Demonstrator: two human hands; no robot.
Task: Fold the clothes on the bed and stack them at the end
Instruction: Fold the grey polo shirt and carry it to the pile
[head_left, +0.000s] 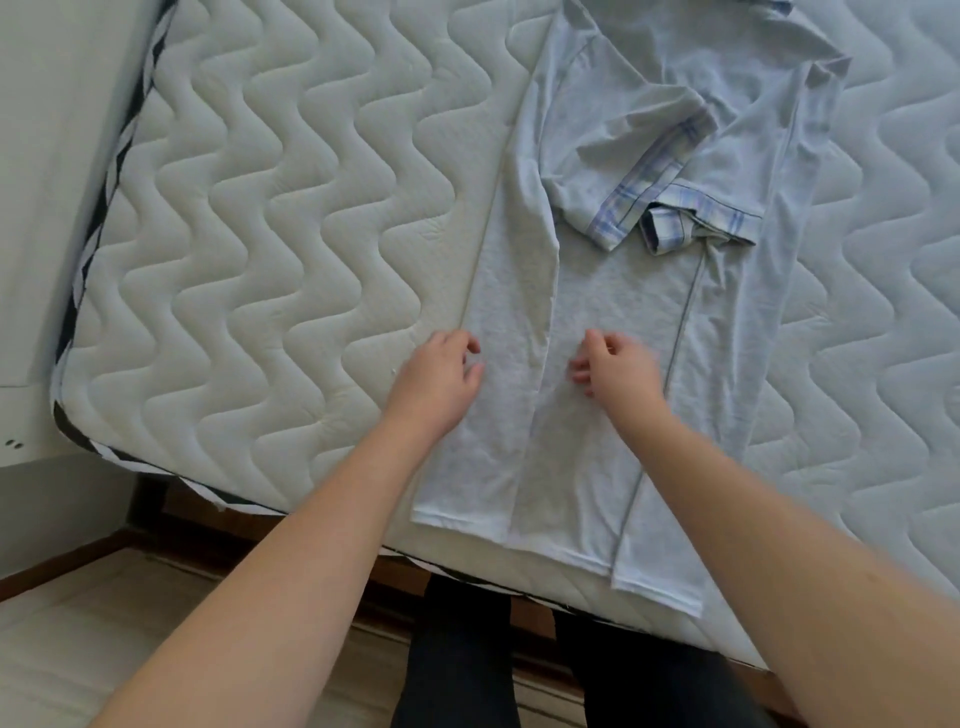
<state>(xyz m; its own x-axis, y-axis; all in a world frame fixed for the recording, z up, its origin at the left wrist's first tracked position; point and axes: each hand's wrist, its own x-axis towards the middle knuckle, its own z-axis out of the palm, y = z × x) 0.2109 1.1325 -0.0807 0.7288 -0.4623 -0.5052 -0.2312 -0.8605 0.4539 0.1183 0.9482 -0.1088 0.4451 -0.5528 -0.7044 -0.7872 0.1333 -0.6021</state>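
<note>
Nearest the camera, the shirt's hem (550, 551) is laid at the mattress (270, 218) edge, at six o'clock. The shirt (613, 291) runs lengthwise toward twelve o'clock, sides folded in, sleeves crossed at one o'clock. The left hand (441, 374) and right hand (613, 369) are held over its middle, fingers loosely curled, nothing gripped. Both hands are judged equally near for folding the hem upward

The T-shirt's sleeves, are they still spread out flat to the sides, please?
No, both sleeves lie folded inward over the T-shirt.
</note>
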